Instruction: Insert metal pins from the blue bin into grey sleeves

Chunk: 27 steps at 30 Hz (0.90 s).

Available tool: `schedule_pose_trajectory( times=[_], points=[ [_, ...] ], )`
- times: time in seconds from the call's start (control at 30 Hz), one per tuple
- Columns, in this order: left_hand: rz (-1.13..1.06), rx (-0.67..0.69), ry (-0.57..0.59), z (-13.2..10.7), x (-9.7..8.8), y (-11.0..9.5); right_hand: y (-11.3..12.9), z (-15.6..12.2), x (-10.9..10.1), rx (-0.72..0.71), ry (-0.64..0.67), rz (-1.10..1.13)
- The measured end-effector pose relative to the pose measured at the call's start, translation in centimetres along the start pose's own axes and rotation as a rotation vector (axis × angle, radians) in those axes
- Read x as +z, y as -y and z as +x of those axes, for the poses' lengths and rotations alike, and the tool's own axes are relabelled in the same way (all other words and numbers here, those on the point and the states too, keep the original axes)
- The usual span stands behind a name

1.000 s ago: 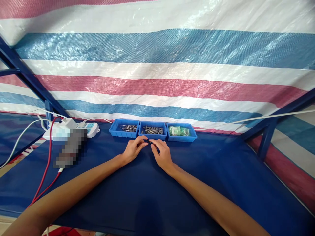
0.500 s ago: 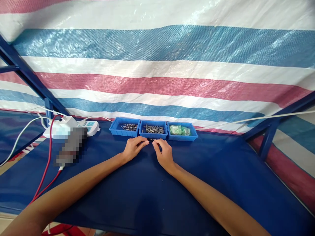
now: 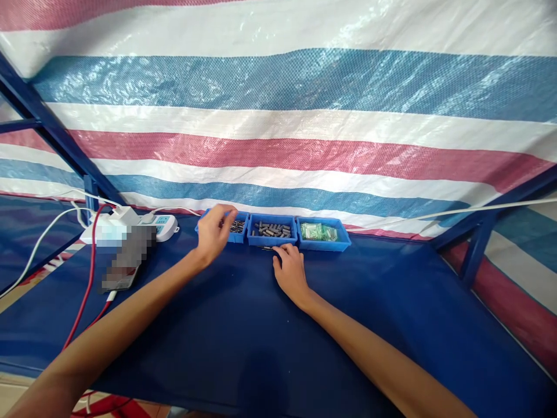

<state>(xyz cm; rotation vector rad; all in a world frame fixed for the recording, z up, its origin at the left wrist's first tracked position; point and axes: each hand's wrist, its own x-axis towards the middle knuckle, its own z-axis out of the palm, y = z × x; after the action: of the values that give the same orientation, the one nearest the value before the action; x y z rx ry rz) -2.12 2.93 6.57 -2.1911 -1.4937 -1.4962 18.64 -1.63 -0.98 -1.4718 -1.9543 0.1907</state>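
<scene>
My left hand point(image 3: 213, 235) is raised over the near side of the left blue bin point(image 3: 201, 232), which holds a heap of thin dark metal rods point(image 3: 237, 226). Its thumb stands apart from the bent fingers, and I see nothing between them. In front of the middle blue bin point(image 3: 272, 241), a few thin metal pins point(image 3: 266, 248) lie on the table. At their right end, the fingertips of my right hand point(image 3: 290, 271) are bent onto them; the exact grip is too small to make out. Short grey metal cylinders point(image 3: 274, 230) fill the middle bin.
To the right, a third blue bin point(image 3: 324, 244) contains small green-and-clear packets point(image 3: 317, 231). A white power strip point(image 3: 166, 227), a blurred-out device point(image 3: 130, 261) and a red cable point(image 3: 89, 284) occupy the left. Striped sheeting point(image 3: 278, 154) hangs behind the blue table point(image 3: 348, 325).
My left hand has left the pins and moved leftward and up to the left bin. My right hand has stayed by the pins. The view has shifted very slightly.
</scene>
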Motion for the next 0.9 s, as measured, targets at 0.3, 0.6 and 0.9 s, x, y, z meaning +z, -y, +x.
schedule_pose_trajectory(
  times=[0.3, 0.6, 0.9],
  points=[
    [-0.03, -0.023, 0.092, -1.0, 1.1, 0.0, -0.2, -0.2, 0.1, 0.019, 0.007, -0.057],
    [-0.132, 0.068, 0.442, -6.5, 4.4, -1.7, 0.1, -0.1, -0.1, 0.025, 0.058, -0.08],
    [-0.217, 0.168, 0.555, -6.5, 4.5, -1.0, 0.4, 0.0, -0.5, -0.05, -0.027, 0.09]
  ],
)
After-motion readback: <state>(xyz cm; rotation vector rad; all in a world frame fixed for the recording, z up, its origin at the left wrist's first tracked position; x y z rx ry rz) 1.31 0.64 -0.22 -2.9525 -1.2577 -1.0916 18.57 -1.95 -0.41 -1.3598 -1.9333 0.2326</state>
